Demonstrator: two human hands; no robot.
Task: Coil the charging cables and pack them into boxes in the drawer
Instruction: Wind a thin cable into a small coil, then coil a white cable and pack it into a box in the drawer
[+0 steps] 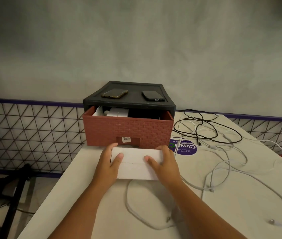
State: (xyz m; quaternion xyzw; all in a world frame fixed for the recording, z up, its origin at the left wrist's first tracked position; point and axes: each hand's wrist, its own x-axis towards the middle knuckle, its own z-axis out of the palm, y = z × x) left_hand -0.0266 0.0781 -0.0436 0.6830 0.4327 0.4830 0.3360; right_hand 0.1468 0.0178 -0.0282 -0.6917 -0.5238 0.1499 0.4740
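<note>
— Pale surface (240, 204) nearest: what lay there?
— Loose white charging cables (195, 185). Left hand (110, 163) and right hand (162, 163) gripped a white cardboard box (135, 169) by its ends, thumbs on top.
— Beyond?
— Open brick-red woven-pattern plastic drawer (128, 130), white boxes (118, 112) inside; thin black cable (241, 139) lay to its right.

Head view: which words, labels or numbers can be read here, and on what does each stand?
"Clay...", upside down, on the purple sticker on the table; its end is unclear.
Small lines on that sticker: too blurred.
Barcode label on the drawer front: digits too small.
The white box: no print visible.
</note>
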